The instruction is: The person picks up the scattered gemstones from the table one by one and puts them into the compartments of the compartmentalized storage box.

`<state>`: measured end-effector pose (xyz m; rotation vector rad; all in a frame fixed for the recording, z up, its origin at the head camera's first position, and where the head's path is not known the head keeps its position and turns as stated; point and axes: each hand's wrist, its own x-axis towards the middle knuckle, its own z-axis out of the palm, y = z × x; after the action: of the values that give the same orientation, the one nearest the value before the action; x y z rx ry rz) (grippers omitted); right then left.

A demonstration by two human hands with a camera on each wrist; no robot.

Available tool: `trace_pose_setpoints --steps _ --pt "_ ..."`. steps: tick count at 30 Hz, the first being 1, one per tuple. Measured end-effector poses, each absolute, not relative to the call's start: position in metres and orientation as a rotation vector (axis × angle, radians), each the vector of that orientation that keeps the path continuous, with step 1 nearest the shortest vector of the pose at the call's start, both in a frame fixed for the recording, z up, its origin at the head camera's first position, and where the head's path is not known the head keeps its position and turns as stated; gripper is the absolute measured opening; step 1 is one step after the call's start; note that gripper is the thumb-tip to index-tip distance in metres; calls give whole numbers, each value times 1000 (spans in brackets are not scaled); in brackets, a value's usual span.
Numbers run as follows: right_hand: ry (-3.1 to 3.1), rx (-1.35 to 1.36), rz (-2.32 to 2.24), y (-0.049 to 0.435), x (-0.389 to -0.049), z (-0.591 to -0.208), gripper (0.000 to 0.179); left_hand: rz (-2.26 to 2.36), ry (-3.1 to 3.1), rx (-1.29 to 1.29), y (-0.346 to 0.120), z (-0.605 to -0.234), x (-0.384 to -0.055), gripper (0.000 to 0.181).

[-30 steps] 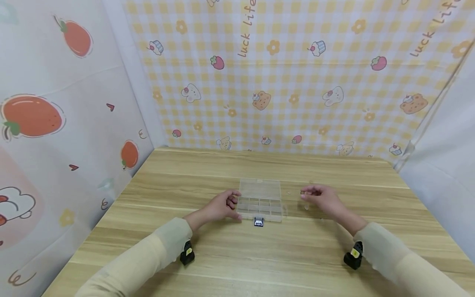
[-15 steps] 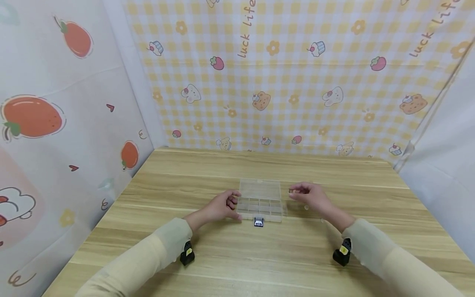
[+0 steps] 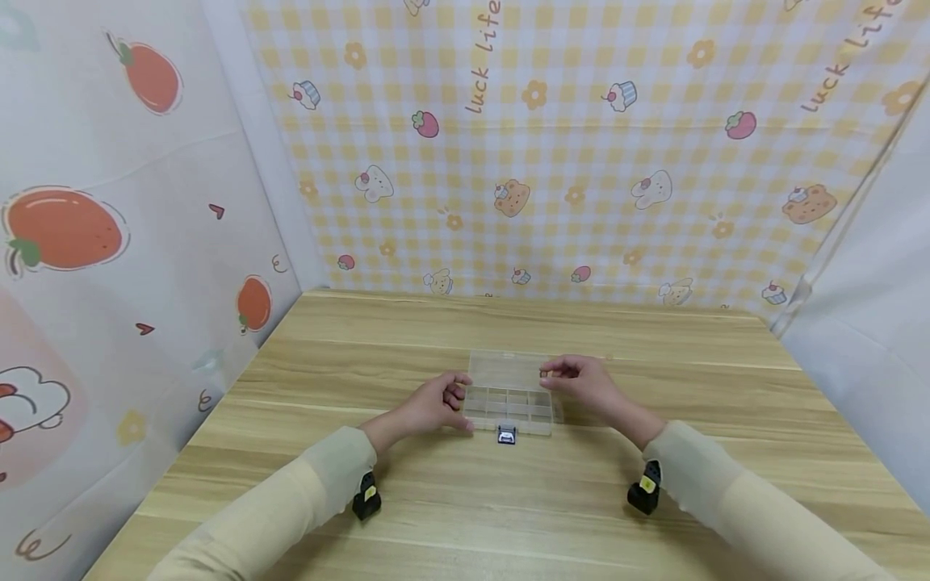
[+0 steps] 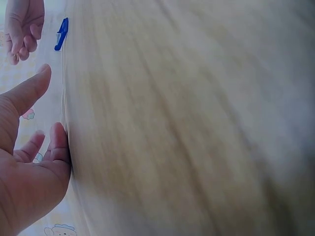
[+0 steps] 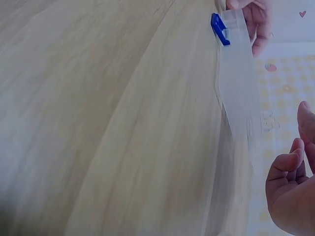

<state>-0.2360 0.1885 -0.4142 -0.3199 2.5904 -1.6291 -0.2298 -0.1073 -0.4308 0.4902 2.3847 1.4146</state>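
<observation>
A clear plastic compartment box [image 3: 483,426] sits on the table, its lid [image 3: 504,369] folded back behind the divided tray. A blue latch [image 3: 506,435] hangs at its front edge. My left hand [image 3: 434,401] grips the box's left end, thumb at the front corner and forefinger near the hinge. Pinched in my right hand's [image 3: 587,386] thumb and fingertips is a tiny brownish piece [image 3: 543,374], too small to identify, over the lid's right edge. In the right wrist view the box [image 5: 238,78] stands between both hands, its latch [image 5: 219,29] toward the near side.
The wood-grain table [image 3: 465,500] reaches back to a yellow checked cloth [image 3: 538,210]. Printed white cloth [image 3: 189,339] rises on the left side. A tiny pale speck [image 3: 609,357] lies behind my right hand. Black wrist cameras [image 3: 643,489] hang below both sleeves.
My right hand has moved left with the tiny brownish piece, from the table right of the box to over the lid's edge. My left hand and the box have stayed put.
</observation>
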Motion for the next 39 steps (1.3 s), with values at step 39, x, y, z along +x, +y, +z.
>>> trace_pose_setpoints --steps 39 --pt "2530 -427 -1570 163 -235 -421 15 1423 2366 483 -107 -429 -228 68"
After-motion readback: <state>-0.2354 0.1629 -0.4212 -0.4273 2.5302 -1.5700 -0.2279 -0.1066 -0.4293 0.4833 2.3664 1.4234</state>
